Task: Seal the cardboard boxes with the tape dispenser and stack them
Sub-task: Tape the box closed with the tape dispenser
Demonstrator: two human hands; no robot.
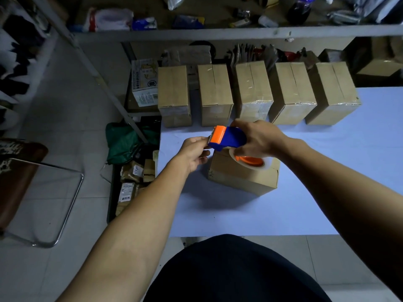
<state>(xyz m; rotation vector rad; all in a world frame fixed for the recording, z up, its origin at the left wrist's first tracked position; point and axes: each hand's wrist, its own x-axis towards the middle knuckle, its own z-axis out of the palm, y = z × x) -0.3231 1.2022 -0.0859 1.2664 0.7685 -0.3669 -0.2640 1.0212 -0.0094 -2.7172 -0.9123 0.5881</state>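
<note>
My right hand [259, 138] grips a blue and orange tape dispenser [229, 138] with a clear tape roll [250, 163], held just above a cardboard box [242, 177] in the middle of the white table [239, 214]. My left hand [194, 152] pinches at the dispenser's orange cutter end, where the tape tip comes out. Several more cardboard boxes [216, 92] stand in a row along the table's far edge, some with clear tape shining on their tops and ends.
A metal shelf [218, 32] with bags and clutter runs above the far boxes. Left of the table lie a green bag [124, 142], small parcels [133, 182] on the floor and a printed carton [145, 81]. A chair [21, 182] stands at far left.
</note>
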